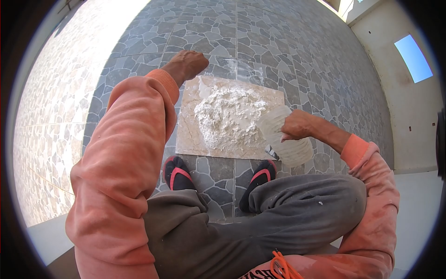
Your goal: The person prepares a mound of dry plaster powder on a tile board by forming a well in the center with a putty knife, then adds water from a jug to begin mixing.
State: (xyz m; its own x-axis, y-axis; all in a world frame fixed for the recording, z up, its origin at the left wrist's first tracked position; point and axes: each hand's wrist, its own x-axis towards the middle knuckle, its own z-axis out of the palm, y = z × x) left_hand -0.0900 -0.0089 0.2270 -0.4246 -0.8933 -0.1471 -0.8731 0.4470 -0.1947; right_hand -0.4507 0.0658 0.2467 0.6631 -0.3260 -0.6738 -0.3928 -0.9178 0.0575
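White, lumpy powder or paste (232, 116) is heaped on a square beige marbled tile (189, 137) on the floor. My left hand (188, 64) is closed above the tile's upper left corner; whether it holds anything is hidden. At the tile's right side, my right hand (297, 124) grips a pale, translucent ribbed container (297, 151), partly hidden behind the fingers. Its left part overlaps the edge of the white heap. A small tool with a dark and metallic surface (272, 152) lies at the tile's lower right corner.
Grey stone-patterned floor tiles (218, 186) surround the beige tile. My dark shoes with pink trim (179, 174) stand just below it. A pale wall (395, 60) with a small opening rises at the right. Bright sunlight falls on the floor at the left.
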